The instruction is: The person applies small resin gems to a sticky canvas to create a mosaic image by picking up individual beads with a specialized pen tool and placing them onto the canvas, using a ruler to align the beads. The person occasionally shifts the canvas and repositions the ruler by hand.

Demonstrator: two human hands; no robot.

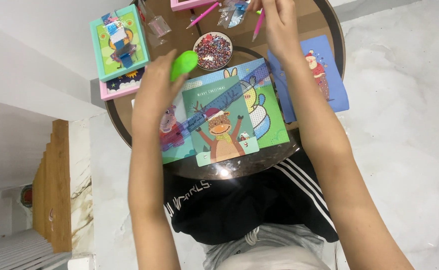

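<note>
Seen from above: round brown worktop [129, 120] with glossy dark rim, crowded with bead-art cards.

Left hand [154, 92]: closed around a bright green rounded object [183, 65], likely a small tray or scoop; fingers wrapped under it, green end projecting up and to the right. Exact kind of object not determinable.

Right hand [278, 25]: raised at far edge of worktop, fingers pinched on a pink pen-like stylus [258, 25]. Stylus long axis runs steeply, tip pointing down and slightly left toward the cards. Fingertips partly cut off by top of picture; degree of closure on the stylus judged firm but not fully visible.

Key relation: small round dish of mixed coloured beads [212, 51] lies just beside the green object, to its right and slightly beyond it; lies down and to the left of the stylus. Left hand clearly nearer the dish than the right.

Centre of worktop: green reindeer card [219, 125] resting on top of a larger card with a rabbit figure [264, 110]; 1 bluish transparent strip [229, 100] laid diagonally across both. Blue card with a red-suited figure [324, 75] to the right, overhanging the rim.

Far left: teal-framed picture [119, 42] stacked on a pink-framed one [122, 85]. Second pink stylus [203, 15] and clear packets [232, 15] near the far edge.
</note>
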